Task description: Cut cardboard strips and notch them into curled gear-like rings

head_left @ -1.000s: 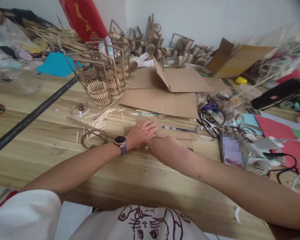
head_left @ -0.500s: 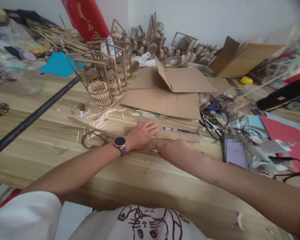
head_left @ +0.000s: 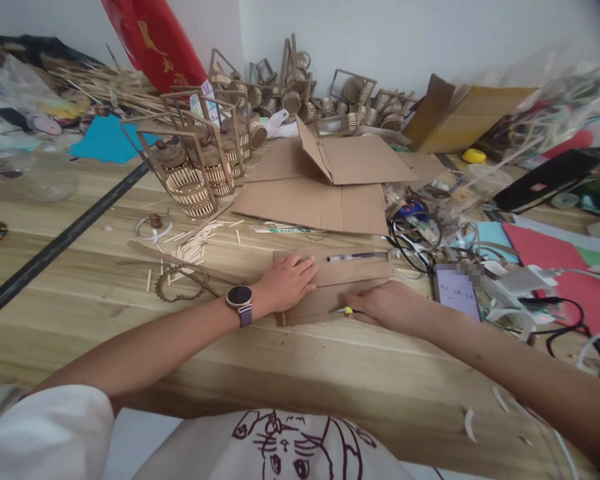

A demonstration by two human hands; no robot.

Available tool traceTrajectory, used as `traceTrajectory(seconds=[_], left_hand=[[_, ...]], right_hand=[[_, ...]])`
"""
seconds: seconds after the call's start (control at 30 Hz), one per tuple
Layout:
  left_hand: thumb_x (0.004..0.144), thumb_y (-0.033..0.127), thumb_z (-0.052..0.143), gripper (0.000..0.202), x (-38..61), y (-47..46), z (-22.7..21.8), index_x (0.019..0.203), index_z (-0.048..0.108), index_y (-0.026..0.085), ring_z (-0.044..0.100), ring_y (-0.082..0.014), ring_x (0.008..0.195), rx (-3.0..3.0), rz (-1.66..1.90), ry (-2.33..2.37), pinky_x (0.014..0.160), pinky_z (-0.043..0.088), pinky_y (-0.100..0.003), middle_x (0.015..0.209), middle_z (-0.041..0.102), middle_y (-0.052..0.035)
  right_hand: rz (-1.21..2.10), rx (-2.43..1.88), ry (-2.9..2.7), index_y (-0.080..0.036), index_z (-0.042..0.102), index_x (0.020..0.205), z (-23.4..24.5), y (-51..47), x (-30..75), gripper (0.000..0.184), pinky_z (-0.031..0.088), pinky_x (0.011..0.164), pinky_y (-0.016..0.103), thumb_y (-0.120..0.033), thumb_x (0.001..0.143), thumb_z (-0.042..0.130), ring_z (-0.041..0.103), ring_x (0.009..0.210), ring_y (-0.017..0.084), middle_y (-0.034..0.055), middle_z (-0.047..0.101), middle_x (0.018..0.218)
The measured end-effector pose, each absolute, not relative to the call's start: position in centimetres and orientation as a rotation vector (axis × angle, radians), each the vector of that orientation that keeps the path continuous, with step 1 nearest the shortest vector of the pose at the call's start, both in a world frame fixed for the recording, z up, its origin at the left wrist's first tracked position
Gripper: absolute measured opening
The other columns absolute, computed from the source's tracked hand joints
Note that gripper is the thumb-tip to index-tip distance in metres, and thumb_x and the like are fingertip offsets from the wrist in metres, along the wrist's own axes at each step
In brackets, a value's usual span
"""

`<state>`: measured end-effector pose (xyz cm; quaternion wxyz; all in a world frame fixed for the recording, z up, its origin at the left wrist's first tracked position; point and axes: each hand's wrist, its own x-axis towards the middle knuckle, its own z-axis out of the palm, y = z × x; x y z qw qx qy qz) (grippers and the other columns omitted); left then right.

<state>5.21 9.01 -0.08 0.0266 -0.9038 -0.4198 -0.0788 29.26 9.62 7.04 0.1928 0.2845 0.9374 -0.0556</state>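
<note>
My left hand (head_left: 289, 283) lies flat on a small piece of cardboard (head_left: 310, 303), fingers stretched out and pressing it to the table. In my right hand (head_left: 380, 303) is a utility knife (head_left: 349, 311) with a yellow tip, its blade pointing left over the cardboard near the lower edge. The fingers are wrapped round the knife and hide most of its handle. A slit or scored line runs along the cardboard left of the blade. A pen (head_left: 353, 256) rests on the cardboard's far part.
Larger cardboard sheets (head_left: 315, 203) lie beyond my hands. Small bamboo lanterns (head_left: 190, 190) stand at the left, with loose sticks (head_left: 195, 247) and a toothed ring (head_left: 183, 280) nearer. Cables (head_left: 405, 240), a phone (head_left: 455, 290) and red paper (head_left: 555, 267) crowd the right.
My right hand has moved right along the cardboard with the knife, away from my left hand. My left hand stays flat on the cardboard. The view has shifted slightly.
</note>
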Motion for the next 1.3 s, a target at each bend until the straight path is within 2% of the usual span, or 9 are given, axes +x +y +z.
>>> traceTrajectory(seconds=[0.27,0.4,0.57,1.03,1.17,1.3], left_hand=[[0.102,0.042,0.037,0.047,5.4,8.6,-0.6,0.137,0.052,0.014,0.046,-0.0289,0.128,-2.769,-0.275,-1.293,0.104,0.036,-0.043,0.147,0.05,-0.0106],[0.102,0.041,0.039,0.048,5.4,8.6,-0.8,0.138,0.05,0.011,0.039,-0.0279,0.138,-2.779,-0.297,-1.282,0.11,0.033,-0.042,0.148,0.047,-0.0135],[0.102,0.041,0.039,0.049,5.5,8.9,-1.0,0.138,0.048,0.01,0.033,-0.0269,0.143,-2.805,-0.29,-1.28,0.116,0.028,-0.041,0.151,0.043,-0.0159],[0.101,0.041,0.042,0.05,5.6,8.9,-0.7,0.139,0.048,0.009,0.033,-0.0286,0.144,-2.823,-0.269,-1.298,0.117,0.027,-0.041,0.153,0.041,-0.0161],[0.101,0.04,0.042,0.049,5.6,8.9,-0.7,0.138,0.049,0.009,0.032,-0.0283,0.144,-2.826,-0.279,-1.301,0.117,0.027,-0.04,0.153,0.041,-0.0159],[0.102,0.04,0.041,0.05,5.6,8.9,-0.6,0.14,0.047,0.009,0.032,-0.0279,0.144,-2.836,-0.262,-1.296,0.117,0.025,-0.04,0.154,0.039,-0.0159]], right_hand=[[-0.207,0.824,2.694,-0.022,0.068,0.105,6.7,9.6,29.3,0.026,0.043,0.065,0.027,-0.034,0.097,0.046,0.071,0.081,0.022,0.0074,0.077,0.09],[-0.117,0.81,2.714,-0.023,0.068,0.106,6.8,7.8,25.5,0.024,0.039,0.058,0.025,-0.037,0.096,0.05,0.071,0.073,0.02,0.005,0.077,0.084],[-0.087,0.791,2.706,-0.022,0.068,0.102,6.5,7.2,23.0,0.018,0.035,0.052,0.024,-0.03,0.094,0.054,0.07,0.069,0.019,0.004,0.076,0.081],[-0.029,0.749,2.684,-0.018,0.066,0.104,6.4,7.4,22.5,0.022,0.037,0.052,0.025,-0.03,0.095,0.05,0.07,0.069,0.019,0.0053,0.075,0.08],[0.017,0.737,2.66,-0.017,0.065,0.108,6.6,7.3,22.2,0.025,0.038,0.051,0.026,-0.029,0.096,0.048,0.069,0.065,0.019,0.0047,0.073,0.073],[0.099,0.736,2.639,-0.01,0.064,0.112,7.0,6.8,21.6,0.026,0.036,0.048,0.025,-0.017,0.092,0.049,0.07,0.065,0.021,0.0099,0.074,0.073]])
